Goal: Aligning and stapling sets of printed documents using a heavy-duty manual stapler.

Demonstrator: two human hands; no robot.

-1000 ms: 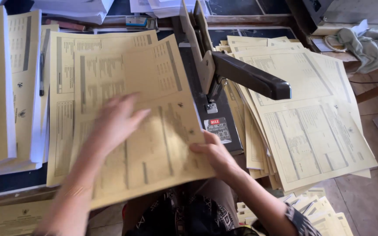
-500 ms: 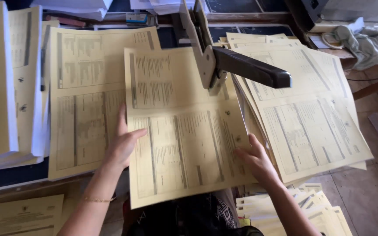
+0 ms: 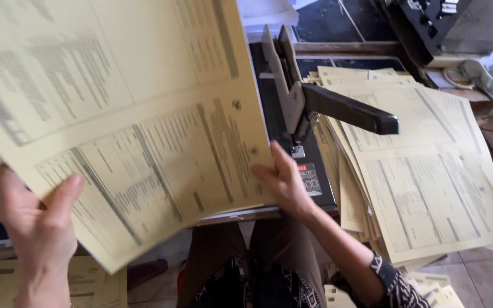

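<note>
Both hands lift the yellow printed sheet (image 3: 126, 114) clear of the heavy stapler (image 3: 298, 114), left hand (image 3: 38, 222) clenched on its lower corner and right hand (image 3: 283, 182) grasping the edge nearest that stapler, keeping it flat.

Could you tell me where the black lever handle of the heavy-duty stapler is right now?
In the head view, the black lever handle juts right of centre, above the fanned yellow sheets and beyond the right hand.

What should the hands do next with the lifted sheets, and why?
Probably carry the sheets right, onto the fanned stack beyond the stapler. Both the left hand and right hand already grip the lower edge, the sheets are raised clear of the stapler, and similar sheets lie piled on that side.
</note>
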